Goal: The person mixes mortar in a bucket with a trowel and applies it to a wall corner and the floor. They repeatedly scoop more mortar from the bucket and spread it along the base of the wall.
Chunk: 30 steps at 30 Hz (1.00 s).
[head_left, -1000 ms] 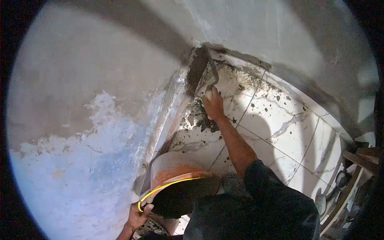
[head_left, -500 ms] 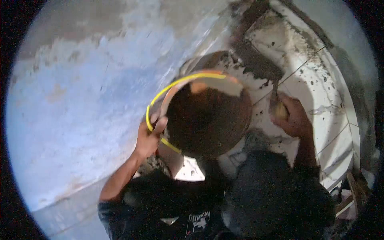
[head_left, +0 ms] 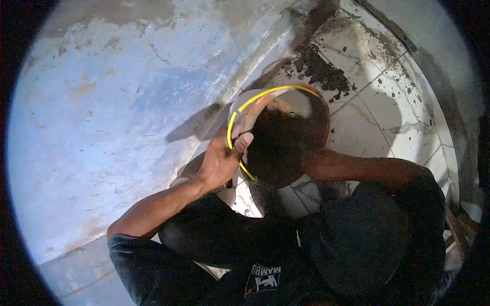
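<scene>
A round bucket with a yellow strip along part of its rim tilts between my knees, its dark inside facing me. My left hand grips its left rim, the thumb laid over the edge and the fingers out of sight behind the wall. From the right, my right hand reaches down into the bucket's mouth. Its fingers are lost in the dark interior, so whatever they hold is hidden. Just beyond the bucket, clumps of dark wet mortar lie on the tiles.
White veined floor tiles stretch to the right, bordered by a curved tile edge and a grey wall. A peeling blue wall rises close on the left. Pieces of wood stand at the lower right.
My right hand has moved from the tiles, where it held a trowel on the mortar, into the bucket. The trowel is out of sight. Bucket and left hand sit further right in view.
</scene>
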Tool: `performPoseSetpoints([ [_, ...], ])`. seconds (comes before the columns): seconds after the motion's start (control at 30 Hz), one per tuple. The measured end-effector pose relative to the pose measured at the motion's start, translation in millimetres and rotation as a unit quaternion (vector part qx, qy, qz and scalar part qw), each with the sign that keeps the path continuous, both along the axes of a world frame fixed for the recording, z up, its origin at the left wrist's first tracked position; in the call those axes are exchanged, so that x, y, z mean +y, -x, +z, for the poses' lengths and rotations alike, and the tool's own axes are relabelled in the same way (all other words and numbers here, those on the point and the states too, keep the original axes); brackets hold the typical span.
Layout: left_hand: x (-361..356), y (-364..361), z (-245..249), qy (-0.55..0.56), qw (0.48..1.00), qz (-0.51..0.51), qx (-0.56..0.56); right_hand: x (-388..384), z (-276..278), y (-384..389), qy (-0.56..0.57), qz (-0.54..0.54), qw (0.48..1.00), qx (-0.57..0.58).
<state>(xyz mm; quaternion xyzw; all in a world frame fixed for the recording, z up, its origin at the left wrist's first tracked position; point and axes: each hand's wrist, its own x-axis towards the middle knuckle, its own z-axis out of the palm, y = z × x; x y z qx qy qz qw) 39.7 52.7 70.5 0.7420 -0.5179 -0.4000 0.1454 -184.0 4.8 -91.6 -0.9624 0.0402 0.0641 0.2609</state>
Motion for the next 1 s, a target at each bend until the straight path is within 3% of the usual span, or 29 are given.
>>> performPoseSetpoints([
  [0.03, 3.4, -2.4, -3.3, 0.002, 1.0, 0.001, -0.004, -5.2, 6.3, -10.2, -0.142, 0.029, 0.972, 0.183],
  [0.07, 9.0, -7.2, -11.8, 0.025, 1.0, -0.005, -0.003, -8.2, 14.8, -16.7, -0.279, 0.056, 0.89, 0.355],
  [0.1, 13.0, -11.4, -16.7, 0.048, 0.999, -0.012, -0.003, -13.5, 33.0, -14.6, -0.28, 0.056, 0.892, 0.35],
  [0.13, 14.2, -14.3, -16.1, 0.051, 0.999, -0.014, -0.008, -22.8, 58.7, -8.9, -0.444, -0.037, 0.838, 0.314],
  [0.17, 13.0, -17.5, -14.4, 0.041, 0.999, 0.014, -0.006, -30.0, 73.0, -6.5, -0.59, -0.128, 0.753, 0.262],
  [0.2, 13.4, -20.5, -12.5, 0.028, 0.999, 0.043, -0.002, -30.5, 64.1, -0.3, -0.588, -0.127, 0.756, 0.258],
  [0.27, 12.3, -28.1, -11.7, 0.069, 0.993, 0.09, 0.041, -38.4, 33.3, 25.1, -0.789, -0.128, 0.581, 0.156],
  [0.3, 15.4, -30.9, -10.0, 0.075, 0.992, 0.09, 0.041, -38.2, 32.8, 35.0, -0.786, -0.128, 0.585, 0.154],
  [0.37, 14.7, -36.3, -7.0, 0.056, 0.98, 0.188, 0.043, -38.2, 36.8, 57.7, -0.893, -0.113, 0.435, -0.017],
  [0.4, 17.0, -37.6, -5.9, 0.078, 0.983, 0.162, 0.042, -39.0, 40.4, 68.9, -0.902, -0.151, 0.401, -0.046],
  [0.43, 20.3, -37.9, -8.2, 0.101, 0.985, 0.134, 0.048, -42.0, 43.5, 80.1, -0.895, -0.168, 0.409, -0.058],
  [0.5, 26.5, -43.4, -11.3, 0.048, 0.986, 0.153, 0.047, -48.1, 53.4, 95.3, -0.856, -0.231, 0.411, -0.213],
  [0.57, 30.4, -40.8, -14.8, 0.094, 0.985, 0.132, 0.063, -57.2, 63.4, 100.9, -0.797, -0.32, 0.431, -0.277],
  [0.63, 29.0, -39.7, -12.3, 0.101, 0.993, 0.05, 0.033, -68.6, 59.9, 91.7, -0.62, -0.428, 0.458, -0.472],
  [0.67, 37.3, -44.1, -19.1, 0.092, 0.994, 0.053, 0.015, -77.5, 49.6, 86.3, -0.616, -0.432, 0.45, -0.481],
  [0.73, 41.4, -45.9, -14.6, 0.036, 0.997, 0.052, -0.039, -110.1, 18.7, 65.1, -0.266, -0.625, 0.485, -0.551],
  [0.77, 36.1, -32.7, -2.0, 0.026, 0.998, 0.042, -0.051, -131.7, 6.3, 52.8, -0.274, -0.625, 0.475, -0.556],
  [0.83, 37.2, -28.7, -6.5, 0.072, 0.993, 0.004, -0.097, -180.6, -17.4, 31.0, -0.047, -0.675, 0.35, -0.648],
  [0.87, 49.2, -46.5, -16.6, 0.072, 0.979, -0.051, -0.184, -196.8, -26.8, 16.4, -0.089, -0.709, 0.315, -0.624],
  [0.9, 47.4, -36.7, -14.7, 0.078, 0.991, -0.008, -0.11, -212.4, -40.4, 3.9, -0.132, -0.74, 0.28, -0.597],
  [0.97, 50.1, -36.7, -16.6, 0.052, 0.993, 0.004, -0.108, -254.3, -122.2, -24.7, 0.073, -0.804, 0.457, -0.374],
  [1.0, 50.9, -30.8, -15.4, 0.047, 0.993, 0.001, -0.111, -247.0, -117.9, -24.1, 0.068, -0.807, 0.455, -0.371],
])
